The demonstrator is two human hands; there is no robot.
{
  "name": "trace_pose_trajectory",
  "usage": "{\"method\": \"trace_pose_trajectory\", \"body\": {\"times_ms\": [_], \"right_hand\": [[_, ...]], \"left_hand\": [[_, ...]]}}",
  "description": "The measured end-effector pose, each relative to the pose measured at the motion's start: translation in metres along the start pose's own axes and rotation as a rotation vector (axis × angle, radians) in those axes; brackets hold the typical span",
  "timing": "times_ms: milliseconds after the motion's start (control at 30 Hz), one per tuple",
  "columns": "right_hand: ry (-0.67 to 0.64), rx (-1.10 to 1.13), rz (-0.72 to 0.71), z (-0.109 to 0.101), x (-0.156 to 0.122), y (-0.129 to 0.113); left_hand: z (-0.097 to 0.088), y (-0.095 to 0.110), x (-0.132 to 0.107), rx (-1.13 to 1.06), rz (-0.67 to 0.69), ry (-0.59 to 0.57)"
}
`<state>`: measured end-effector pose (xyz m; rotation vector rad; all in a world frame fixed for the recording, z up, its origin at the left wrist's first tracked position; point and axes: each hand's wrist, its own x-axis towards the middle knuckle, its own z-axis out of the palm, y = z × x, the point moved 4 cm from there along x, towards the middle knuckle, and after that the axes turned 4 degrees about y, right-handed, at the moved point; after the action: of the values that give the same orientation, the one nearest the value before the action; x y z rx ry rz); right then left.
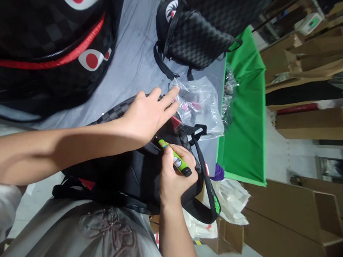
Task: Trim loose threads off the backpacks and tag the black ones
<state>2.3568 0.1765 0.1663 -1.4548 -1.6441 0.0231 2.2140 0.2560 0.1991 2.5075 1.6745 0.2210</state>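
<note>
A black backpack (121,170) with a dark checkered edge lies in front of me, near my body. My right hand (175,181) grips a green marker (175,158) with black ends. One end of it points at the backpack; I cannot tell whether it touches. My left hand (149,113) rests across the backpack's far side with its fingers spread. Its fingertips reach a clear plastic bag (210,111) with pink bits inside. A black strap (206,174) with a green mark hangs over the backpack's right side.
On the grey table cover (133,36) stand a large black bag (49,30) with red-and-white eyes and another checkered backpack (192,40). To the right is a green fabric bin (245,122) beside small wrapped items. Cardboard boxes (285,214) stand farther right.
</note>
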Motion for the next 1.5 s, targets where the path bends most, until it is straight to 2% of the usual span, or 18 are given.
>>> {"method": "trace_pose_trajectory", "body": {"times_ms": [367,500,567,667,733,767,900,1067,1267,1400,1500], "right_hand": [[-0.030,0.015,0.013,0.003,0.003,0.000],[-0.072,0.026,-0.023,0.001,0.004,-0.001],[-0.015,-0.002,-0.009,-0.010,0.005,0.002],[0.223,0.054,0.033,-0.036,0.006,0.007],[0.310,0.112,0.004,-0.046,0.005,0.008],[0.291,0.120,-0.025,-0.047,0.004,0.007],[0.081,0.083,-0.127,-0.039,-0.005,0.006],[0.111,0.057,-0.232,-0.031,-0.015,0.016],[0.166,0.056,-0.401,-0.017,-0.016,0.019],[0.106,0.189,-0.339,-0.029,-0.021,0.019],[0.050,0.315,-0.295,-0.042,-0.018,0.010]], "left_hand": [[0.001,0.000,0.000,-0.020,-0.001,-0.005],[0.001,0.000,-0.001,0.001,0.000,0.007],[0.000,0.000,-0.002,0.023,0.005,0.021],[-0.001,0.002,-0.005,0.052,0.021,0.040],[-0.002,0.003,-0.007,0.081,0.029,0.040],[-0.003,0.004,-0.009,0.094,0.031,0.047],[-0.006,0.005,-0.019,0.119,0.013,0.100],[-0.016,0.005,-0.032,0.131,0.007,0.134],[-0.033,0.012,-0.062,0.094,-0.105,0.121],[-0.038,0.016,-0.084,0.113,-0.178,0.099],[-0.032,0.013,-0.082,0.142,-0.239,0.063]]}}
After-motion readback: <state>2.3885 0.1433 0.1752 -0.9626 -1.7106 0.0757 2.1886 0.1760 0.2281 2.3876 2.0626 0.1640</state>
